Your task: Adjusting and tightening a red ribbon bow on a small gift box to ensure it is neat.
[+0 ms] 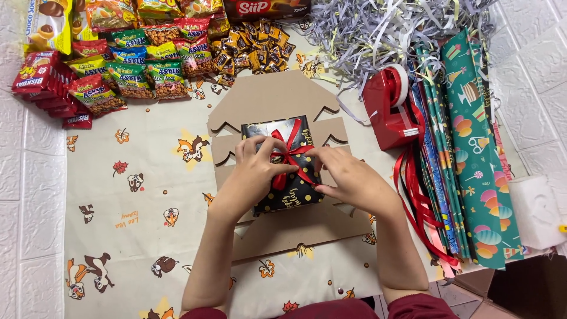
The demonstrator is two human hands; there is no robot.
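My left hand (255, 168) and right hand (348, 177) both pinch the red ribbon (289, 155) atop a black wrapped box (287, 195), lying on brown cardboard (271, 97) mid-table.

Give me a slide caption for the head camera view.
Both hands tie a red ribbon on a black gift box.

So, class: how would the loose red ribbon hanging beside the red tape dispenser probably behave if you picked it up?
The loose red ribbon would probably be floppy: it droops in slack loops. It looks thin, so likely very light. Its glossy surface suggests it may slip through fingers, like the red ribbon bow that both hands pinch on the black gold-dotted gift box.
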